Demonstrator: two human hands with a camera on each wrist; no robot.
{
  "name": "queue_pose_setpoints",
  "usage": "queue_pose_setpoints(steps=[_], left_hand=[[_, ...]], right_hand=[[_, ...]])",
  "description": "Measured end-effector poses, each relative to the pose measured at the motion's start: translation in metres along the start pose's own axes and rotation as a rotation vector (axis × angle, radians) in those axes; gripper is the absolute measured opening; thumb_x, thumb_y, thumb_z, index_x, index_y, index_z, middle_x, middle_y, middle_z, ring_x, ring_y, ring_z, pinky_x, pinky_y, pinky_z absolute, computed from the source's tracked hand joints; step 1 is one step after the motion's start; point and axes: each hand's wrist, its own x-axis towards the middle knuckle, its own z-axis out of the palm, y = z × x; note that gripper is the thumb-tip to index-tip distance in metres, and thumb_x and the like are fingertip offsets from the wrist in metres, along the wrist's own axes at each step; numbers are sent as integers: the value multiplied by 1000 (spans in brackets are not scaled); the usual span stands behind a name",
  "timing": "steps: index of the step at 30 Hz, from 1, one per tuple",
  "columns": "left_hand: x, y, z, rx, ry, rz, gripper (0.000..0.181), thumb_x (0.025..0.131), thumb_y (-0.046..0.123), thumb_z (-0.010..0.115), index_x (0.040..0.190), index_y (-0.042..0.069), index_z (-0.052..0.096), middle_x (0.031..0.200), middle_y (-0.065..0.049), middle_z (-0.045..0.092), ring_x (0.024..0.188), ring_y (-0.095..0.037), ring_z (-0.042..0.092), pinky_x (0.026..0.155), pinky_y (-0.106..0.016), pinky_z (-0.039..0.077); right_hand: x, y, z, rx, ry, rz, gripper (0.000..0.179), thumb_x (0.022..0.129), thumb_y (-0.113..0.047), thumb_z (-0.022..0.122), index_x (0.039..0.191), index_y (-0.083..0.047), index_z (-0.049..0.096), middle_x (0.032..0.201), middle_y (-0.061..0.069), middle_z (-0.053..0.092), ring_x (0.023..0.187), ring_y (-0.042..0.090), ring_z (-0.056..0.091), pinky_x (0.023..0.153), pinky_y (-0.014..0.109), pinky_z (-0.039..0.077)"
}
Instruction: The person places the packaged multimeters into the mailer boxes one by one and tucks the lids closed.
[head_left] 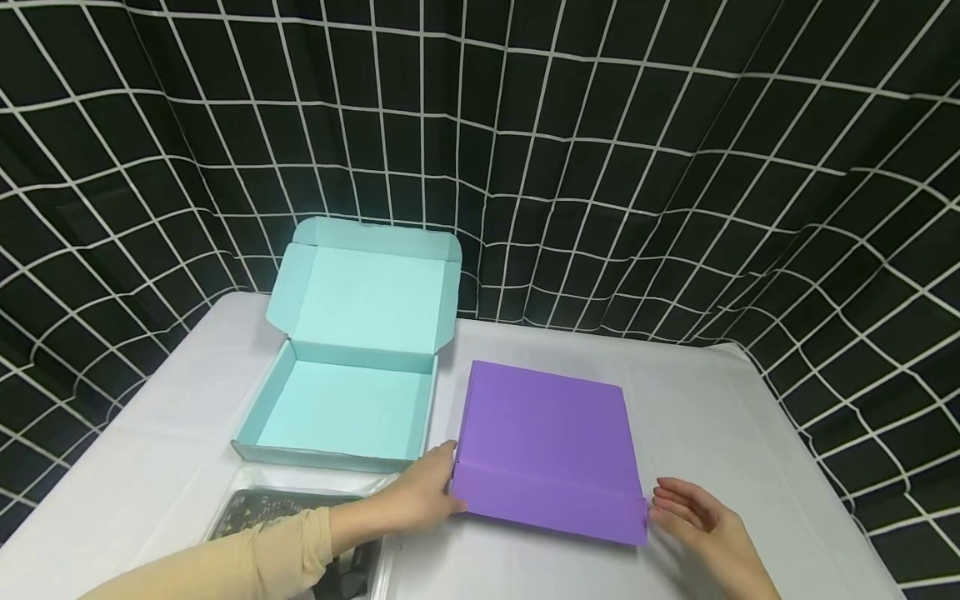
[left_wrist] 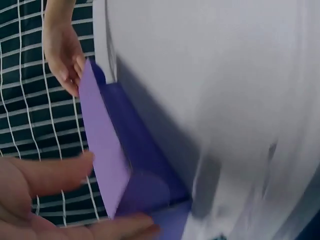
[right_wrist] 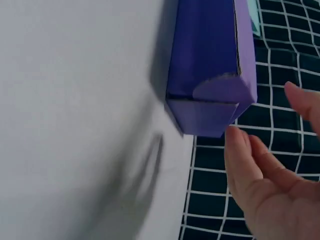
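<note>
A purple cardboard box (head_left: pixel 551 425) lies on the white table, its lid down and its front flap (head_left: pixel 551 502) sticking out along the near edge. At the box's near left corner is my left hand (head_left: pixel 420 493), fingers along the side and thumb by the flap. In the left wrist view its thumb (left_wrist: pixel 60 175) and fingers are spread apart, with fingertips against the box side. My right hand (head_left: pixel 708 533) is beside the near right corner, its fingers loosely extended. The right wrist view shows those fingertips (right_wrist: pixel 234 137) close by the corner; whether they touch, I cannot tell.
Left of the purple box stands a light teal box (head_left: pixel 341 408) with its lid raised. In front of it lies a clear plastic package (head_left: pixel 251 508) with dark contents, partly covered by my left sleeve (head_left: pixel 247 554). A black curtain (head_left: pixel 525 150) with white grid lines surrounds the table.
</note>
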Motion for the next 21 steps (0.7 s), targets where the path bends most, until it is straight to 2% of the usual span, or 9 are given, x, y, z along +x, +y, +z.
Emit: queue_pose_setpoints(steps=[2,4,8,10,15,21], left_hand=[[7,1,-4,-43,7,-12,74,73,-4,76,132,-24,35,123,-38,51,117,-51,50,102,-60,39],[15,2,-8,-76,5,-49,75,67,-8,77,130,-23,38,120,-34,55,113,-47,54,99,-57,43],[26,0,-13,-85,-17,-115,78,58,-11,78,127,-20,42,115,-28,58,110,-43,57,97,-52,47],[28,0,-13,-60,-27,-113,76,55,-11,80,123,-19,45,110,-26,60,105,-42,59,95,-51,49],[32,0,-13,-15,-18,-78,74,50,-12,83,115,-16,48,99,-18,59,94,-34,60,90,-49,52],[38,-8,-8,8,-10,-42,81,50,-11,85,120,-18,45,102,-20,59,99,-37,59,94,-49,50]], right_hand=[[4,0,0,-34,-6,-80,42,86,-1,70,123,9,55,104,-9,69,95,-6,62,78,9,48],[8,0,1,-26,-43,-140,44,85,2,70,124,10,52,106,-12,67,98,-6,60,80,9,48],[17,0,8,52,-158,-194,53,78,13,68,125,17,44,112,-2,61,101,-5,57,84,12,50],[21,0,10,65,-185,-189,58,74,16,68,126,19,41,116,6,58,101,-6,56,85,13,50],[26,-3,13,43,-175,-127,66,70,17,67,128,18,36,125,22,49,101,-9,51,85,12,49],[29,-6,13,38,-213,-32,74,68,13,68,133,15,33,135,29,41,103,-12,47,88,12,48]])
